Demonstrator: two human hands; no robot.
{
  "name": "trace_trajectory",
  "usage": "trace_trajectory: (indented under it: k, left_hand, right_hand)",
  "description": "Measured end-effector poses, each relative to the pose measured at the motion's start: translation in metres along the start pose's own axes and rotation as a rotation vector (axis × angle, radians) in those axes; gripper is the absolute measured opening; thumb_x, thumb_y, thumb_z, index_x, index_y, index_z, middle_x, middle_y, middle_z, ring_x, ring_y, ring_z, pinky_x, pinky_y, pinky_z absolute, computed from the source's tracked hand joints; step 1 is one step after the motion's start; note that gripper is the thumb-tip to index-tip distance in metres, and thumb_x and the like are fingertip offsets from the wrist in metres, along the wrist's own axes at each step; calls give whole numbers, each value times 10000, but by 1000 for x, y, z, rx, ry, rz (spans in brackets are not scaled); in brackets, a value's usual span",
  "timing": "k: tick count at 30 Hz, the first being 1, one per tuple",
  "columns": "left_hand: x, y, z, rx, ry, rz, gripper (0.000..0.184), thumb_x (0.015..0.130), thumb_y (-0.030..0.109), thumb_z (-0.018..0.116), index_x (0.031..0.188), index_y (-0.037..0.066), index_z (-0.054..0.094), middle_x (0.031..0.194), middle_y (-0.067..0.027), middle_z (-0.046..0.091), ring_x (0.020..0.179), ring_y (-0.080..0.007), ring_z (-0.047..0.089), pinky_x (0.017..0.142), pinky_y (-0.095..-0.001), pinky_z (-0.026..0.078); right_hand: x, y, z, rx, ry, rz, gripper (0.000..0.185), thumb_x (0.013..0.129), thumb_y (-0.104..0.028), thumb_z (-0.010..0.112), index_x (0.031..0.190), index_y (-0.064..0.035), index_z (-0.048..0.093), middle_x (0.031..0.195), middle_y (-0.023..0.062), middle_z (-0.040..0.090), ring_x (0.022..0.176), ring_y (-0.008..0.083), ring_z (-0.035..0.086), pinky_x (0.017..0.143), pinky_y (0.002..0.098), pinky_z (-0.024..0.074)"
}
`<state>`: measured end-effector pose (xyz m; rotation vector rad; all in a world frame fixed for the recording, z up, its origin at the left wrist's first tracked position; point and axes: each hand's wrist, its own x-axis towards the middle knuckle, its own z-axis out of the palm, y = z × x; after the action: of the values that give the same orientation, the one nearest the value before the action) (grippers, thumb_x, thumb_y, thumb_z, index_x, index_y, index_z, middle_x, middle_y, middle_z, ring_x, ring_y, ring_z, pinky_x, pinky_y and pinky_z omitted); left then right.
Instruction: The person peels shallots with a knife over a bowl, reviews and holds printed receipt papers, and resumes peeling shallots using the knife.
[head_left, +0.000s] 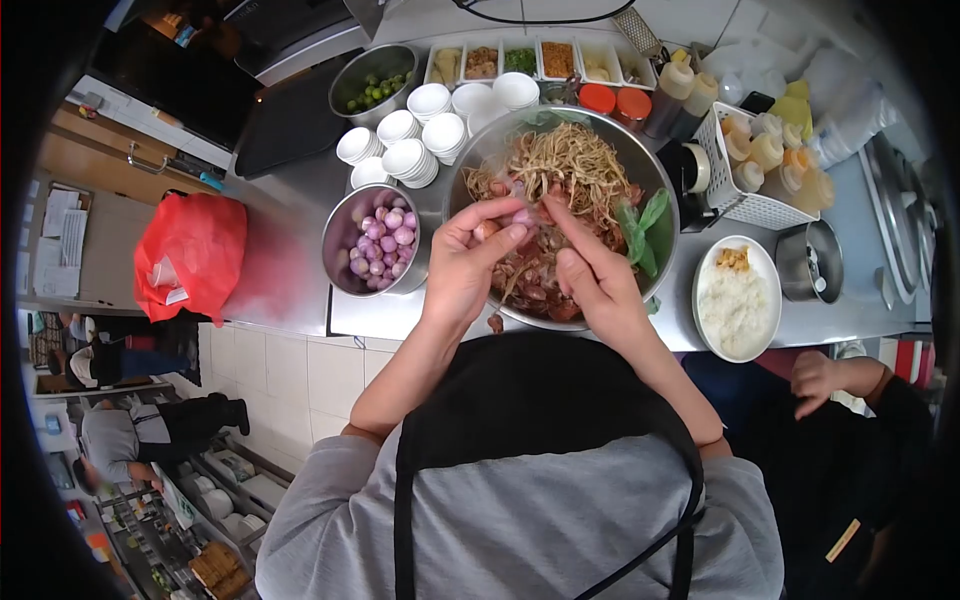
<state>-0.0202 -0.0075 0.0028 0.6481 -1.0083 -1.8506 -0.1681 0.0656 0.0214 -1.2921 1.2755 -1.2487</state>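
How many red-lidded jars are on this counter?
2: one red-lidded jar just beyond the big steel bowl, the other jar right beside the first, nearer the squeeze bottles. More could be hidden.

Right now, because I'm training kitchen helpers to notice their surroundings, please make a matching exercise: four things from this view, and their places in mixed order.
Things
1. Left hand and right hand
2. Purple bulbs
3. White rice
4. Red plastic bag

Places
A. On the white plate
B. At the counter's left end
C. Over the large metal bowl
D. In the smaller steel bowl

Pairs: 1-C, 2-D, 3-A, 4-B
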Motion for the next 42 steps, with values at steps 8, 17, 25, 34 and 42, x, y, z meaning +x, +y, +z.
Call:
trace_trajectory:
  k: [8,17,25,34,42]
  left_hand:
    - [-3,0,9,156,80,132,234,753,-79,579,985,-46,584,922,-83,598,854,-104,566,801,-229,450]
    - [-2,-4,4,148,85,144,201,747,-82,588,938,-22,600,958,-79,593,847,-106,565,798,-217,446]
    - [-3,-8,3,164,100,185,202,754,-107,554,928,-10,582,985,-95,593,897,-141,556,844,-274,432]
    - [-2,-6,7,88,96,175,199,742,-86,594,928,-18,595,959,-76,582,856,-109,556,797,-220,444]
    - [-3,-3,12,91,85,191,186,761,-81,573,939,-29,583,958,-103,591,898,-136,563,831,-248,453]
  right_hand:
    - [0,-1,1,-77,-53,-27,419,862,-71,438,1278,-94,389,1112,101,562,686,101,527,683,229,439]
    - [0,1,2,-14,-38,-36,401,885,-105,415,1284,-79,382,1064,75,486,852,118,510,743,225,385]
    - [0,10,1,36,-102,-21,424,915,-171,396,1330,-125,323,644,-23,407,575,48,363,516,172,324]
    - [1,3,-2,95,-96,81,401,873,-56,422,1273,-64,392,1194,109,517,1012,150,519,847,230,385]
    - [1,8,-1,-94,14,-99,366,870,-68,436,1235,-57,436,1132,124,556,955,152,563,819,248,413]
